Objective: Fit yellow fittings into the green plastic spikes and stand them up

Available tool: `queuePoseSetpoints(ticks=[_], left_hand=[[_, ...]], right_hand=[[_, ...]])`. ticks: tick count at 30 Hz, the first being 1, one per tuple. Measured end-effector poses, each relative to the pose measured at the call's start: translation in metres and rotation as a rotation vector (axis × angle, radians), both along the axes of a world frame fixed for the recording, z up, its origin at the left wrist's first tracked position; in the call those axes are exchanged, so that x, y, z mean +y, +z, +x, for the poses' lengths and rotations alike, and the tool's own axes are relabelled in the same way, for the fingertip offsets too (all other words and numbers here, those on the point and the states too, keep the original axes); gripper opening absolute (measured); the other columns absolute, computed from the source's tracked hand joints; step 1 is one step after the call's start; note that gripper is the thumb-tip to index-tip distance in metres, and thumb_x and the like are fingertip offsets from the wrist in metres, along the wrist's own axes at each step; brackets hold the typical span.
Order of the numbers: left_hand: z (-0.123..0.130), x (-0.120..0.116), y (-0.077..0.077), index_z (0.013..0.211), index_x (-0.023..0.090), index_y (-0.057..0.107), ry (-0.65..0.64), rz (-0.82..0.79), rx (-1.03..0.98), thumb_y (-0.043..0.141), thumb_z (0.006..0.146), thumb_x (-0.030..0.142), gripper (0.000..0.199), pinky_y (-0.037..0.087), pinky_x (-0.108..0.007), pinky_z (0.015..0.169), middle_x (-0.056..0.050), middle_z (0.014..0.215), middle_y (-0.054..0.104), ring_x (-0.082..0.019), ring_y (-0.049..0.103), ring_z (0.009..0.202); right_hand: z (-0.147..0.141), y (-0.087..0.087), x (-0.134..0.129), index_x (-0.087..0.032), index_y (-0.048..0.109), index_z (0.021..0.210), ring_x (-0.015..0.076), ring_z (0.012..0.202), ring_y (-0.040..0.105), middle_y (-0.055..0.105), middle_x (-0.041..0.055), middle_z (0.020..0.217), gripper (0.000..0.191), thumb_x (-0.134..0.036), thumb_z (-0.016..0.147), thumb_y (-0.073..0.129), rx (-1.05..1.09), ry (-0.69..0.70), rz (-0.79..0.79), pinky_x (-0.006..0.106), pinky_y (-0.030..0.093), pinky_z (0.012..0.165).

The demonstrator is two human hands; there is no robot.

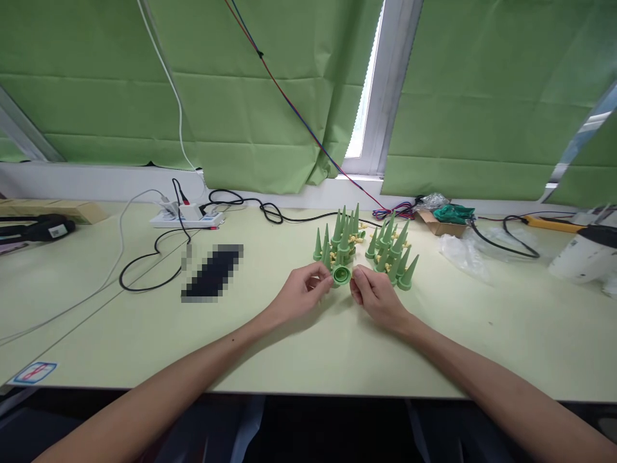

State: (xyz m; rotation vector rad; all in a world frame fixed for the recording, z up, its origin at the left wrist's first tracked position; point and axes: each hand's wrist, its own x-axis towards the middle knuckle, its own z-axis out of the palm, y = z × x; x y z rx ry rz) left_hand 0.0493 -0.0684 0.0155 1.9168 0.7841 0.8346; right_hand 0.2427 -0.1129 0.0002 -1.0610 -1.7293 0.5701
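My left hand (308,288) pinches the rim of a green cone (342,275), whose round hollow end faces me. Just right of it, my right hand (373,292) has its fingers closed together; what they hold, if anything, is too small to make out. Behind my hands, a cluster of upright green cones (344,238) stands on the pale table (308,357). A second cluster of green cones (400,239) is beyond my right hand, with small yellow pieces among both clusters.
At the left are a white power strip (193,220), looping cables and a pixelated dark object (214,273). A small cardboard box (439,223) with green plastic, a clear bag (463,254) and a white cylindrical object (584,256) stand at the right.
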Motion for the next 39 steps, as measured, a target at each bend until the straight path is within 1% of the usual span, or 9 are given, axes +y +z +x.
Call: queuePoseSetpoints(ticks=[4,9,16,21,27,30,32,35,39], left_hand=[[0.001,0.004,-0.001,0.074,0.014,0.058,-0.071,-0.200,-0.021,0.042,0.096,0.057,0.051,0.033,-0.021,0.043,-0.001,0.067,0.056,-0.007,0.043,0.045],[0.003,0.005,-0.007,0.072,0.012,0.060,-0.142,-0.417,-0.075,0.042,0.094,0.065,0.060,0.034,-0.023,0.040,-0.003,0.059,0.055,-0.009,0.044,0.041],[0.001,0.002,-0.002,0.074,0.014,0.057,-0.192,-0.432,-0.102,0.048,0.094,0.060,0.051,0.032,-0.021,0.042,0.002,0.053,0.047,-0.008,0.042,0.042],[-0.003,0.005,0.000,0.072,0.016,0.052,-0.182,-0.338,-0.029,0.052,0.093,0.057,0.046,0.034,-0.020,0.045,0.004,0.052,0.047,-0.007,0.044,0.044],[-0.004,0.005,0.002,0.087,0.015,0.062,-0.156,-0.191,0.043,0.059,0.091,0.052,0.037,0.033,-0.021,0.046,0.003,0.059,0.051,-0.007,0.042,0.047],[-0.003,0.002,0.002,0.095,0.015,0.067,-0.102,-0.014,0.074,0.061,0.090,0.048,0.034,0.035,-0.021,0.049,0.000,0.071,0.055,-0.008,0.043,0.054],[-0.003,0.002,0.000,0.095,0.016,0.069,-0.059,0.174,0.100,0.062,0.090,0.045,0.030,0.038,-0.022,0.053,-0.002,0.079,0.056,-0.010,0.046,0.061],[-0.004,0.004,-0.005,0.091,0.017,0.071,-0.048,0.411,0.135,0.061,0.091,0.040,0.026,0.039,-0.024,0.057,-0.002,0.079,0.052,-0.011,0.045,0.063],[-0.006,0.005,-0.009,0.101,0.019,0.071,-0.072,0.532,0.146,0.057,0.095,0.034,0.022,0.040,-0.025,0.060,-0.002,0.082,0.052,-0.010,0.045,0.062]], right_hand=[[0.001,-0.002,0.002,-0.022,0.042,0.067,0.0107,0.048,0.042,0.048,-0.0032,0.054,0.043,-0.040,0.105,0.034,0.011,0.015,0.006,0.025,0.034,0.052],[0.001,-0.004,0.003,-0.022,0.044,0.067,0.0110,0.050,0.043,0.047,-0.0036,0.054,0.040,-0.035,0.104,0.036,-0.044,0.051,0.029,0.025,0.035,0.052],[0.002,-0.004,0.003,-0.022,0.043,0.067,0.0113,0.051,0.042,0.048,-0.0031,0.057,0.037,-0.031,0.103,0.038,-0.103,0.058,0.055,0.025,0.034,0.055],[0.002,-0.004,0.004,-0.022,0.042,0.068,0.0114,0.052,0.041,0.047,-0.0035,0.058,0.036,-0.030,0.102,0.038,-0.104,0.059,0.058,0.026,0.034,0.056],[0.002,-0.003,0.004,-0.022,0.040,0.068,0.0114,0.052,0.040,0.046,-0.0042,0.057,0.035,-0.031,0.102,0.038,-0.131,0.059,0.048,0.027,0.032,0.056],[0.002,-0.004,0.005,-0.022,0.038,0.067,0.0111,0.050,0.036,0.042,-0.0051,0.055,0.036,-0.031,0.102,0.037,-0.164,0.055,0.038,0.027,0.031,0.056],[0.003,-0.004,0.005,-0.022,0.036,0.066,0.0109,0.049,0.035,0.040,-0.0054,0.054,0.038,-0.032,0.102,0.036,-0.194,0.053,0.028,0.027,0.030,0.055],[0.003,-0.005,0.006,-0.022,0.033,0.063,0.0110,0.047,0.033,0.036,-0.0053,0.051,0.042,-0.034,0.103,0.033,-0.213,0.051,0.002,0.028,0.028,0.053],[0.003,-0.005,0.006,-0.022,0.030,0.061,0.0109,0.047,0.032,0.034,-0.0051,0.050,0.044,-0.036,0.103,0.031,-0.210,0.041,-0.008,0.028,0.027,0.052]])
